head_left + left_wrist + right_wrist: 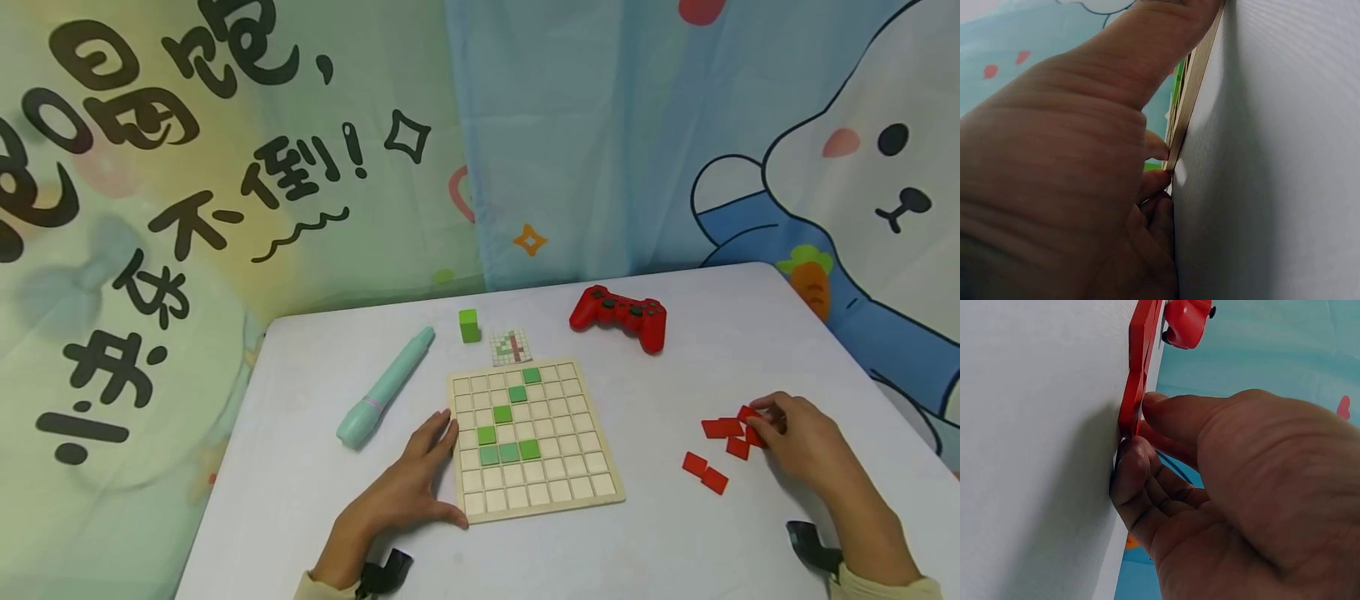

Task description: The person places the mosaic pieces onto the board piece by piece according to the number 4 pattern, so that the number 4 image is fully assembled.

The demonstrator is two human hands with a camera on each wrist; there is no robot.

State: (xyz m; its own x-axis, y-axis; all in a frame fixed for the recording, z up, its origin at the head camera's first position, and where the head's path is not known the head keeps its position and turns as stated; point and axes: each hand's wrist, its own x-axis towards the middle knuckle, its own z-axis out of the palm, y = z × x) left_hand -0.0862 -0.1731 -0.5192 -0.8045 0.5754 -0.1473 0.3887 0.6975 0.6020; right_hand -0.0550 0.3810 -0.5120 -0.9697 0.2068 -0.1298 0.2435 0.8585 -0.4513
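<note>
A light wooden grid board [558, 469] lies on the white table, with green tiles [502, 414] in a slanting line and teal tiles [489, 455] in a lower row. Along the board's left edge rests my left hand [408, 483], fingers extended, thumb by the near corner. In the left wrist view, that hand's fingertips meet the board's rim [1192, 94]. Over on the right, my right hand [806, 437] pinches a red square tile [1130, 406] between thumb and fingertips, low over the table. Several loose red tiles [715, 481] lie flat beside it.
Behind the board lies a small pattern card [511, 347], with a green block [469, 326] next to it. A mint-green tapered stick [386, 389] lies left of the board. Toward the back right sits a red game controller [618, 317]. Printed curtains [540, 150] hang behind the table.
</note>
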